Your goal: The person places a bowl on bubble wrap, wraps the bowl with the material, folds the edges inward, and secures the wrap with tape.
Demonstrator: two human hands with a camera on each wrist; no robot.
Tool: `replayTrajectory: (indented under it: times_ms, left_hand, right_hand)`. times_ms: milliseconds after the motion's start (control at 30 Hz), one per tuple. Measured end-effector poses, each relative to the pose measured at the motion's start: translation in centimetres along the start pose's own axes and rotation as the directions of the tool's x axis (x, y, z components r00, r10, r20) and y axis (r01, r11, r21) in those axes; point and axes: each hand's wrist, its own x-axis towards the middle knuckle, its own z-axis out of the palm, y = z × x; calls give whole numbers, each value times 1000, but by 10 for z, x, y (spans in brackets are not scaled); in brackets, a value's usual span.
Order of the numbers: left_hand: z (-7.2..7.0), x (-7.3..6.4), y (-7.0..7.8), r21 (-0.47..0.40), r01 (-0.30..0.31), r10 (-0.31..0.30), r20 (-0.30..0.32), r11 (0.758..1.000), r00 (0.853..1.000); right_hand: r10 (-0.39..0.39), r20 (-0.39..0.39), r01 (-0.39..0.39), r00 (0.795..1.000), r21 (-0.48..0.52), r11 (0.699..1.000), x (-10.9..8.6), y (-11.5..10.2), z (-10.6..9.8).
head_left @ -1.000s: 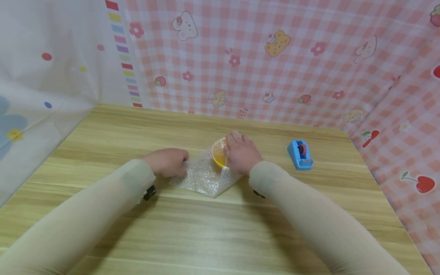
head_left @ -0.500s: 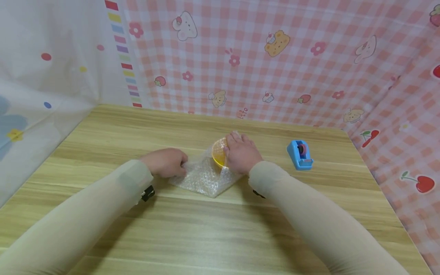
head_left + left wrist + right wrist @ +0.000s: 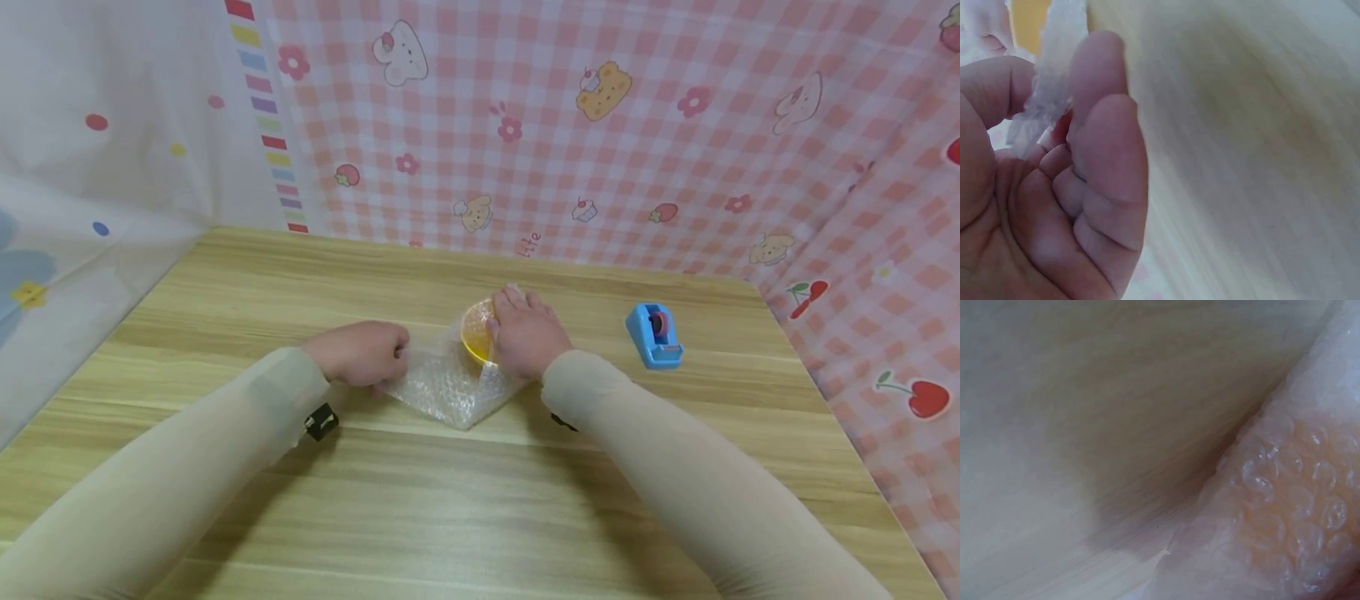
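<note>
A sheet of bubble wrap (image 3: 442, 387) lies on the table, partly folded over a round yellow bowl-like thing (image 3: 477, 337). My left hand (image 3: 360, 353) pinches the sheet's left edge; in the left wrist view the crumpled bubble wrap (image 3: 1057, 69) runs between thumb and fingers. On top of the folded wrap, my right hand (image 3: 529, 335) presses down over the right side of the yellow thing, thumb near its rim. That hand hides the right part of the yellow thing. In the right wrist view, bubble wrap (image 3: 1291, 500) shows an orange-yellow tint beneath it.
A blue tape dispenser (image 3: 656, 337) with a roll in it stands right of the right hand. The wooden table (image 3: 450, 517) meets a pink checked cloth (image 3: 525, 175) at the back and right, and a white cloth (image 3: 97, 183) at the left.
My left hand has turned slightly and drawn the edge of the bubble wrap a little to the left, lifting it. The right hand stays in place.
</note>
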Motion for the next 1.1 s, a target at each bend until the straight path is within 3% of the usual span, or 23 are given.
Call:
replayTrajectory:
  times_ms: [267, 1100]
  left_hand:
    - [-7, -3, 6, -50, -2, 1, -10, 999, 1000]
    - [-16, -9, 26, -169, -41, 19, -132, 985, 991]
  right_hand:
    - [-16, -1, 15, 1000, -20, 1000, 2, 1, 1]
    - [7, -9, -7, 1000, -5, 1000, 0, -1, -1]
